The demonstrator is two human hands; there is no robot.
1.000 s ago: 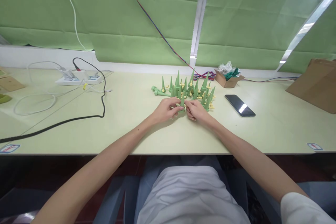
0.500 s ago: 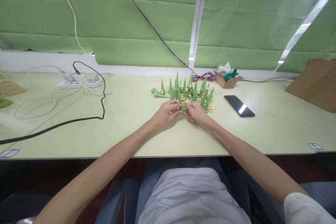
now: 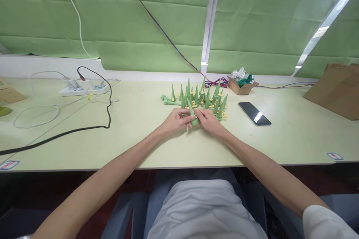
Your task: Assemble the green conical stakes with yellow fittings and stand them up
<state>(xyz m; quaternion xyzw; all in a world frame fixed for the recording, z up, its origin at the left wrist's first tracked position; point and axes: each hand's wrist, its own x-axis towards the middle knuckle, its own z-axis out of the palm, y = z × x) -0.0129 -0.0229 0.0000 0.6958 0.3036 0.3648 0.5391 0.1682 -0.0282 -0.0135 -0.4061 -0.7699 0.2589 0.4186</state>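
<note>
Between my hands a green plastic spike (image 3: 191, 108) stands tilted with its point up and its wider base low. My left hand (image 3: 178, 119) is closed around the lower part of this spike, thumb in front. My right hand (image 3: 208, 120) pinches at its right side near the base; its fingertips hide what lies under them. Just beyond, several similar green spikes with small yellow valve-like pieces (image 3: 224, 115) stand in a cluster on the table. Two green spikes (image 3: 171, 102) lie on their sides at the cluster's left.
A black phone (image 3: 254, 114) lies to the right. Behind it is a small cardboard box (image 3: 242, 88) with clear plastic and green material. A power strip (image 3: 84, 89) and a black cable (image 3: 110, 112) occupy the left. A large cardboard box (image 3: 335, 91) sits far right on the table (image 3: 134, 130).
The held spike has turned more upright, its point now rising above the fingers. My right hand has shifted slightly left, against the spike's side.
</note>
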